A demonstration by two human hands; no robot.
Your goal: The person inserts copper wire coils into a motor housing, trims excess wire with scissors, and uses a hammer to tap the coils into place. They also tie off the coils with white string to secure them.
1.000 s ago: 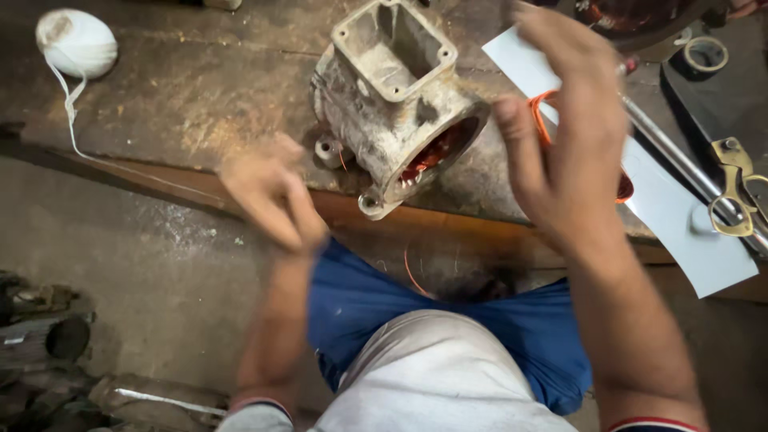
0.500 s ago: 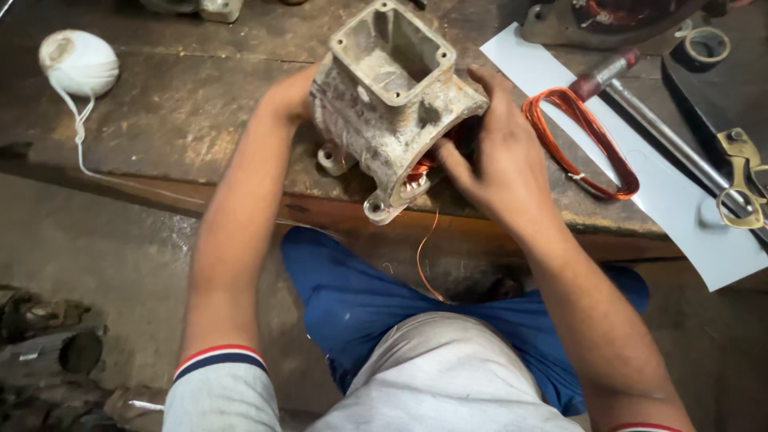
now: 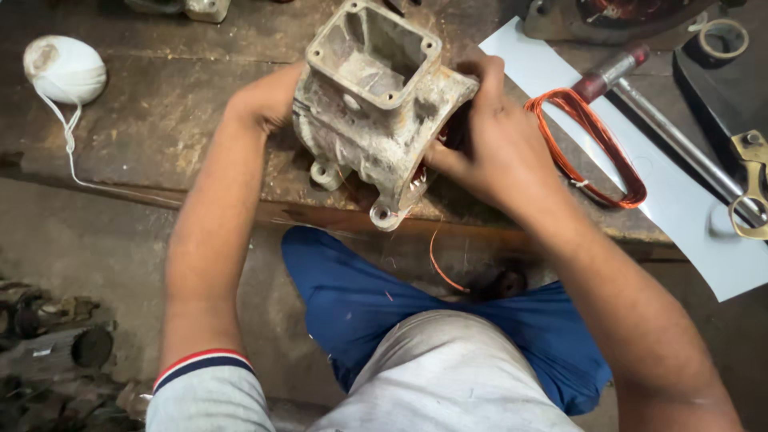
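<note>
A grey cast-metal motor housing (image 3: 370, 120) with a square open box on top stands at the front of a worn wooden workbench (image 3: 152, 128). My left hand (image 3: 264, 100) holds its left side. At the open right end, my right hand (image 3: 488, 144) has its fingers at the copper windings inside. A loose strand of copper wire (image 3: 440, 268) hangs down from the housing over the bench edge. An oval coil of copper wire (image 3: 592, 144) lies just right of my right hand on a white sheet (image 3: 680, 200).
A ball of white string (image 3: 64, 68) with a trailing end sits at the bench's far left. A metal rod with a dark red tip (image 3: 640, 104), a tape roll (image 3: 724, 36) and brass-coloured scissor handles (image 3: 752, 180) lie at right. Scrap metal parts (image 3: 48, 336) lie on the floor at left.
Both hands came in from the air and closed on the housing. The housing has been turned and tipped more upright. The copper coil, earlier in my right hand, now lies on the white sheet.
</note>
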